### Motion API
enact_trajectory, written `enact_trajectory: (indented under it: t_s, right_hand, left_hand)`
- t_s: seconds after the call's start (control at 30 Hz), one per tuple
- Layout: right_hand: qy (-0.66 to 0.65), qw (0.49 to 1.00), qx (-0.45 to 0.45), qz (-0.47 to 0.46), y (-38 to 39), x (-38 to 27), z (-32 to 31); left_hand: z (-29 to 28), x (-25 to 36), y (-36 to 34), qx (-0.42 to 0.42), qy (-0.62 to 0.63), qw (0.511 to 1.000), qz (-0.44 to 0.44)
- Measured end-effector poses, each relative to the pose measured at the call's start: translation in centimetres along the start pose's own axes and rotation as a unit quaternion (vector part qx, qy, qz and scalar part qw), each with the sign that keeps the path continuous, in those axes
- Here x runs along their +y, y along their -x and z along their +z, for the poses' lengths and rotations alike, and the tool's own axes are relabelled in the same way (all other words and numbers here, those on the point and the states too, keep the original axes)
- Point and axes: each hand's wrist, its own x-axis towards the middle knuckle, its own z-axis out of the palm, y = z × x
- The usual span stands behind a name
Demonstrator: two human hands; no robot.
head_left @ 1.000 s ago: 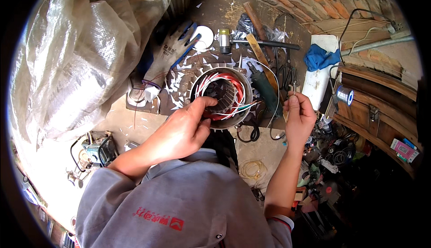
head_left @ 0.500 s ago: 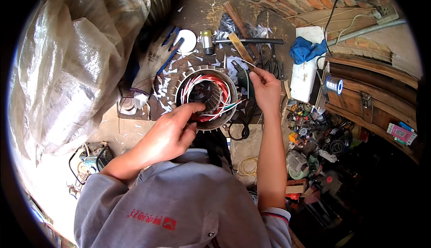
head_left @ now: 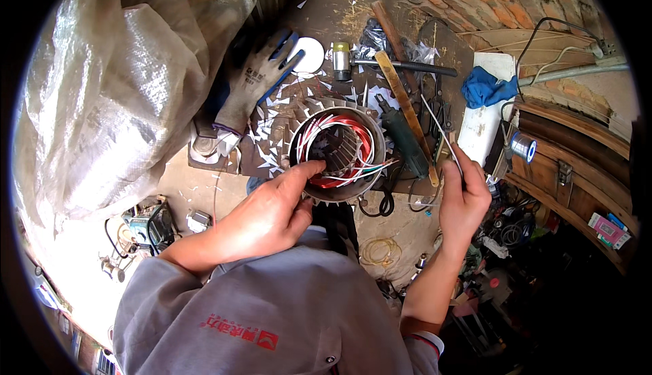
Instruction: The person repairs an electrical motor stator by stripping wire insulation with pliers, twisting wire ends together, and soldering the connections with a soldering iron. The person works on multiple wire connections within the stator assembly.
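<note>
A round metal motor stator [head_left: 375, 136], finned outside, sits at the bench's near edge with red windings and white leads [head_left: 309, 145] looped around its bore. My left hand [head_left: 272, 208] is at its near-left rim, the index finger reaching over onto the windings and the thumb lower down outside; the other fingers are curled and partly hidden. To the right of the stator, my right hand [head_left: 465, 195] is raised and closed, pinching a thin white strand [head_left: 437, 122] that slants up and to the left. Between them lies a dark green handheld power tool [head_left: 405, 140].
A hammer [head_left: 407, 66], a flat wooden stick [head_left: 401, 103] and a work glove [head_left: 255, 79] lie behind the stator. White paper scraps surround it. Plastic sheeting [head_left: 122, 103] bulges at left. A blue rag [head_left: 487, 87] and solder spool [head_left: 523, 147] are at right.
My right hand has moved right and toward me with the white strand, which now runs straighter. My left hand stays at the stator's rim. The whole view has shifted slightly.
</note>
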Motion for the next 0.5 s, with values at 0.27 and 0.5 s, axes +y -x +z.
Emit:
enact_trajectory:
  t_s: [0.27,0.5]
  right_hand:
    - [0.055,0.990,-0.113,-0.059,4.1,-9.3,-1.8]
    - [0.082,0.985,-0.125,-0.086,2.4,-9.5,1.9]
  left_hand:
    - [-0.6,1.3,-1.9,-0.104,-0.033,0.993,-0.044]
    - [-0.5,0.3,-2.4,-0.099,0.005,0.994,-0.041]
